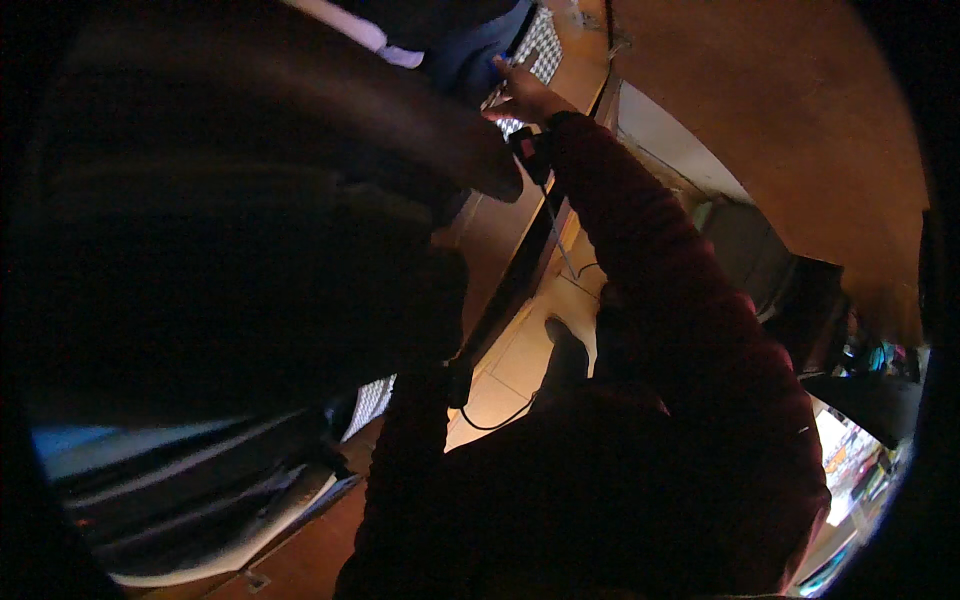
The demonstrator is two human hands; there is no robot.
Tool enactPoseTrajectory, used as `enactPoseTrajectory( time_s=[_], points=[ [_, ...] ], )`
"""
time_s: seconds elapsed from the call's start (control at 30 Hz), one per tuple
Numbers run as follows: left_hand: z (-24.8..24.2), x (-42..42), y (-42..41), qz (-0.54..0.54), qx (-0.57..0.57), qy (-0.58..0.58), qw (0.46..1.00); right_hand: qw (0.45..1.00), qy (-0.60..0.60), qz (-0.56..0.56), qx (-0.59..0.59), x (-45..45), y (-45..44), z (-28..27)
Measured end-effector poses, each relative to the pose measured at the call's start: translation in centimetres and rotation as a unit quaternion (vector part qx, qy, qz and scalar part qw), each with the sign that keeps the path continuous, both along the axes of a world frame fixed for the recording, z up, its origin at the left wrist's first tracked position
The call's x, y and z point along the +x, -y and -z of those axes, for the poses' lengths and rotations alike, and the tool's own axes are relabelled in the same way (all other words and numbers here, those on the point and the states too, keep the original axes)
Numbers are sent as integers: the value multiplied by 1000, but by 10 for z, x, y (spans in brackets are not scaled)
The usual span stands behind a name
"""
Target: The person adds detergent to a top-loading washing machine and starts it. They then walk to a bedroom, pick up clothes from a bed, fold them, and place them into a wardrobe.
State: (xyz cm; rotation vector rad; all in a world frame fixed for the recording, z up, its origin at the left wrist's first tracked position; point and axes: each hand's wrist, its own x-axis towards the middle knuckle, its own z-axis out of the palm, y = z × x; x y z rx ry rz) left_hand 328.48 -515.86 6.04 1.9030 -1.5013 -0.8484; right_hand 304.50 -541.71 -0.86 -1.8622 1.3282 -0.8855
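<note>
My right hand (pixel 529 94), at the end of a dark red sleeve, reaches to the top of the view. Its fingers are at the edge of dark blue fabric (pixel 480 56), beside a black-and-white patterned cloth (pixel 541 49); whether they grip anything is not clear. A small black device (pixel 531 154) with a cable sits by that wrist. My left forearm points up at the lower middle, and its hand is lost in shadow near a large dark garment or cloth (pixel 262 277) that fills the left side.
A wooden table edge (pixel 491 232) runs diagonally under the dark cloth. Below are a tiled floor (pixel 502 375) and a foot (pixel 566 352). A brown wooden surface (pixel 765 97) lies at the upper right. Folded dark fabrics (pixel 202 502) lie at the lower left.
</note>
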Motion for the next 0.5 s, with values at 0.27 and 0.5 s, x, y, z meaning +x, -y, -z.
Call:
enactPoseTrajectory(
  time_s=[0.27,0.5],
  points=[
    [42,84,-96,-104,21,-284,953,734,563,95,368,11,-92,6],
    [30,88,-139,-205,41,-385,899,859,282,36,426,69,-176,31]
  ],
)
